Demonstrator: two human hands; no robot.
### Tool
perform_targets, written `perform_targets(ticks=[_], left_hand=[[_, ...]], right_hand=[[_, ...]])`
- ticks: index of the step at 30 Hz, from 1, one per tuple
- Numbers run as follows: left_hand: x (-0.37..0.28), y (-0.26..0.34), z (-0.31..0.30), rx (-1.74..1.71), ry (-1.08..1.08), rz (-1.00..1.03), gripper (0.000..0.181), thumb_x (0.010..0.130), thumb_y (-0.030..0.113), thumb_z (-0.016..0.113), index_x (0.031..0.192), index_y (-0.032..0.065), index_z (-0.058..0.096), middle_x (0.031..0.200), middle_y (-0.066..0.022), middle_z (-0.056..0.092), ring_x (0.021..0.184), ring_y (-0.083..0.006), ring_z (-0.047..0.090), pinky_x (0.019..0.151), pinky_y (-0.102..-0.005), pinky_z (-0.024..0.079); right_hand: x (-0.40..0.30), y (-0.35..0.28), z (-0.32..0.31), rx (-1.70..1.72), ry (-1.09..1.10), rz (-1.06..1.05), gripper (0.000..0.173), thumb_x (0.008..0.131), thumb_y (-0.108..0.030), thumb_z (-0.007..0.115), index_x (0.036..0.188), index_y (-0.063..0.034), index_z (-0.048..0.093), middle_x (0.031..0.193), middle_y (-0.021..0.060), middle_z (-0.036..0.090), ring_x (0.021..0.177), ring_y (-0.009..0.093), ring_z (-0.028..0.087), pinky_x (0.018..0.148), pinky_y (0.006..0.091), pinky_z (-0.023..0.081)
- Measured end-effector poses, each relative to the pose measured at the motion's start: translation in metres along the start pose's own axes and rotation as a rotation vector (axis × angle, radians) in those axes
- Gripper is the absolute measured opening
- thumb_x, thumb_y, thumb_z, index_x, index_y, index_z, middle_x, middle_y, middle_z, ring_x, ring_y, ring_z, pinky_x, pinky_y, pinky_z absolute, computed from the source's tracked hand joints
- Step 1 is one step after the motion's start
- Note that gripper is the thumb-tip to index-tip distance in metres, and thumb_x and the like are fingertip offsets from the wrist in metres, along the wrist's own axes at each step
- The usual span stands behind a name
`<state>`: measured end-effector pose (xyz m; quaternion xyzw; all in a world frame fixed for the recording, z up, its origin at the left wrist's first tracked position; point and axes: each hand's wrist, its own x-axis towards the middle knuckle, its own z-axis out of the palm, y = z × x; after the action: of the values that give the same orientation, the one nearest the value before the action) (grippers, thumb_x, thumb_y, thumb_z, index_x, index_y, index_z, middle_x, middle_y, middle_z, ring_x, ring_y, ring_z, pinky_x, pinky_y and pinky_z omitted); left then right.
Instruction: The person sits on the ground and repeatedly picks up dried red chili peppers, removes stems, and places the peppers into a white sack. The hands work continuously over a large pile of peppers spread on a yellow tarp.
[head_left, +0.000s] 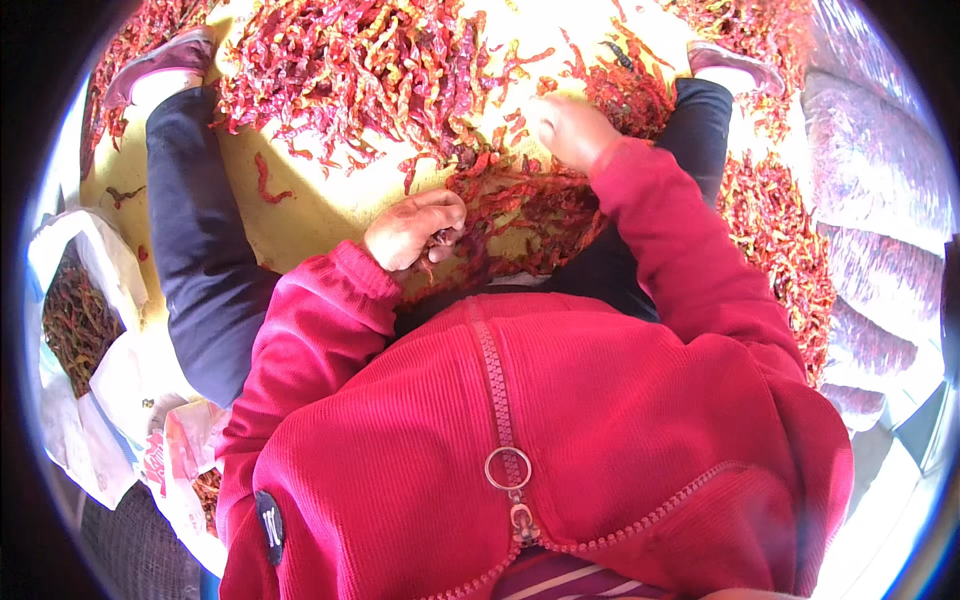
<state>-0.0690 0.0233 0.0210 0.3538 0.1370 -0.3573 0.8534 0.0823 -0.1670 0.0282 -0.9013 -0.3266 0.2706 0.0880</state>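
Between my spread legs lies a heap of dried red chili peppers (360, 67) on a yellow sheet (315, 217). My left hand (418, 229) is curled around a small dried chili piece (439, 241), just left of a darker pile of red chilies (532, 217) close to my lap. Farther out on the right, my right hand (571, 131) is bent over the sheet beside another chili pile (630, 97). Bright glare hides its fingertips, so whether it holds anything is unclear. A single red chili (268, 180) lies on the sheet near my left leg.
An open white sack (112, 247) at the left holds darker dried chilies (79, 322), with a printed plastic bag (184, 442) below it. More chilies (780, 255) spread beyond my right leg, beside stacked clear bags of red contents (877, 165).
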Motion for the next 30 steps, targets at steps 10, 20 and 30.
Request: perform_targets(ticks=[10,20,30], left_hand=[[0.008,-0.007,-0.007,0.065,0.063,-0.012,0.014,0.082,0.017,0.042,0.079,0.0048,0.049,0.066,-0.0037,0.047,0.044,-0.0068,0.037,0.036,-0.0176,0.029],[0.009,-0.01,-0.006,-0.068,0.245,0.262,0.009,0.08,0.01,0.045,0.083,0.004,0.05,0.056,0.0011,0.044,0.042,-0.0063,0.038,0.038,-0.0185,0.032],[0.0,0.006,0.0,-0.22,0.156,0.12,0.015,0.081,0.019,0.044,0.07,0.0086,0.046,0.059,-0.0023,0.045,0.04,-0.008,0.037,0.03,-0.0175,0.023]], right_hand=[[0.03,0.025,0.03,-0.04,0.244,-0.106,0.018,0.069,-0.008,0.045,0.085,-0.0091,0.054,0.077,0.0104,0.052,0.073,0.024,0.051,0.064,0.0327,0.041],[-0.024,-0.093,0.016,0.518,0.083,-0.28,0.011,0.071,-0.012,0.047,0.075,-0.003,0.052,0.066,0.0106,0.053,0.063,0.021,0.053,0.059,0.0294,0.042],[0.061,-0.063,0.006,-0.226,0.416,-0.213,0.034,0.072,-0.022,0.05,0.103,-0.0092,0.045,0.105,0.0137,0.041,0.099,0.028,0.038,0.085,0.0362,0.031]])
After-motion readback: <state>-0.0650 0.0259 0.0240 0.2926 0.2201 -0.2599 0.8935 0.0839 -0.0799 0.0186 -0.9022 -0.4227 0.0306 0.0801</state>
